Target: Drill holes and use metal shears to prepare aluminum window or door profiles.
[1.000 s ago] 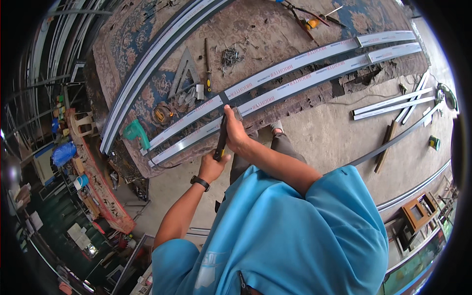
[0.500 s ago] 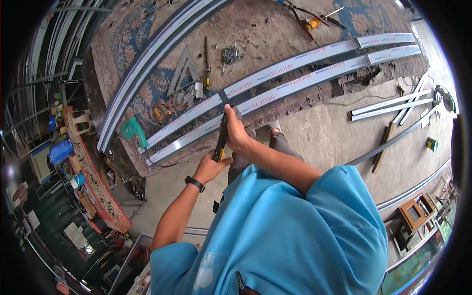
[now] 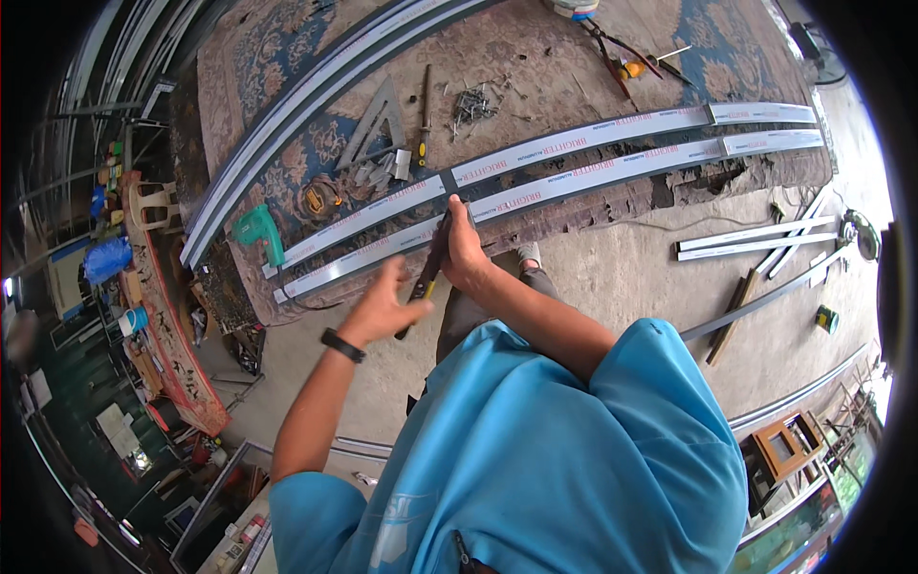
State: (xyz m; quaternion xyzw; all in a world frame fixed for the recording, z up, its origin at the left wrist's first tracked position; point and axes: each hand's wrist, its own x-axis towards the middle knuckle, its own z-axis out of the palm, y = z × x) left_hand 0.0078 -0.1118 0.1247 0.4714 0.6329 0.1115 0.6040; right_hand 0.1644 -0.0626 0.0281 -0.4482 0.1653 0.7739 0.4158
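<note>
My right hand is closed round a long black tool with a yellow part on its handle. The tool slants down and left; its kind is hard to make out, and the fingers cover its upper end. That hand is at the edge of the near aluminium profile, close to a joint in the farther profile. My left hand, with a black wristband, is beside the tool's lower end. Its fingers are spread and slightly blurred, and it holds nothing.
On the carpet-covered table lie a teal power tool, a tape measure, a triangular square, a screwdriver, loose screws and red-handled pliers. Long profiles line the left side. More lengths lie on the floor.
My left hand has come off the tool's lower end, moved left and spread its fingers. My right hand keeps its hold on the tool. The whole view has shifted slightly.
</note>
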